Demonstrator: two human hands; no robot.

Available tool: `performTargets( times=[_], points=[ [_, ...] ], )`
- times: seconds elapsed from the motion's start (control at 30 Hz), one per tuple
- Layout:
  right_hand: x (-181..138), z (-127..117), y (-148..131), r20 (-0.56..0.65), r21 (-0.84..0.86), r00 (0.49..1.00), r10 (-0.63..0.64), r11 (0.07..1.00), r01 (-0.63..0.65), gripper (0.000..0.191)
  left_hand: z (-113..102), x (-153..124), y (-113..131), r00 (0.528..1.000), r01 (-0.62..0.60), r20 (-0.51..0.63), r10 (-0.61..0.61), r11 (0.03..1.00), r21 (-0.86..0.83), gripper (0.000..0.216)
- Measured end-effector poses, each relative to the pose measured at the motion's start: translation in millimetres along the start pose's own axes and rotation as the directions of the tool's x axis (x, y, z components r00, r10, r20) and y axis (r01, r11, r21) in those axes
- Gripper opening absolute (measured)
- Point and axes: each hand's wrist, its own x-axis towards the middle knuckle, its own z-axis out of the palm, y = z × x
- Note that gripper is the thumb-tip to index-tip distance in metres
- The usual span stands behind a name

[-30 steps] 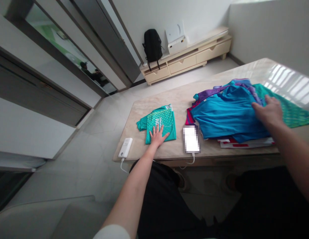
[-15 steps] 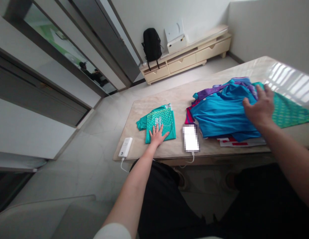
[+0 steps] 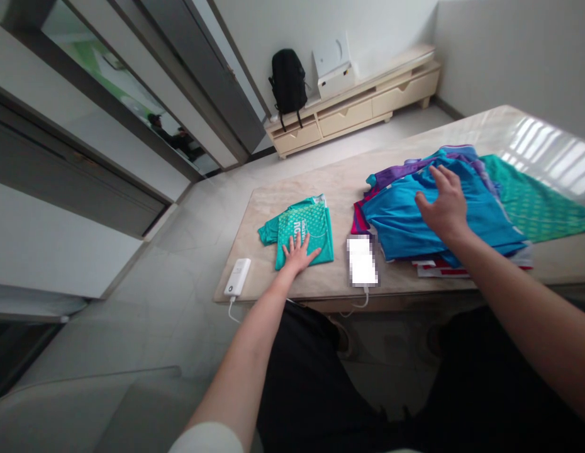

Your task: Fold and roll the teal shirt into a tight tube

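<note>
Here the left hand (image 3: 298, 253) lies flat, fingers spread and gripping nothing, on the near edge of the folded green shirt (image 3: 302, 229) at the table's (image 3: 330, 182) left end. The right hand (image 3: 442, 204) hovers open, palm down, over the blue shirt (image 3: 406, 217) topping the heap, holding nothing. A phone (image 3: 362, 260) lies between the two garments; a power bank (image 3: 237, 277) sits at the near corner. Bare tabletop stretches behind the folded shirt.

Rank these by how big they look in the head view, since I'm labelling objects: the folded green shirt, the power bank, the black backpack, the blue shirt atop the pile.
1. blue shirt
2. folded green shirt
3. black backpack, though it stands farther off, so unsure
4. power bank
</note>
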Motion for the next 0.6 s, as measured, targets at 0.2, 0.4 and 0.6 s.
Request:
performTargets(
  times=[0.2,0.4,0.6],
  points=[
    [0,15,-23,0.015,0.052,0.999,-0.029,0.998,0.028,0.064,-30,1,13,0.993,-0.119,0.019,0.119,0.993,-0.026,0.083],
    [-7,35,-43,0.042,0.123,0.998,-0.052,0.991,0.046,0.064,-39,-18,45,0.945,-0.324,-0.067,0.321,0.945,-0.051,0.045],
    [-8,43,-35,0.104,0.104,0.994,-0.017,0.995,0.006,0.064,-35,-26,61,0.938,-0.345,0.025,0.347,0.936,-0.067,0.036]
  ],
)
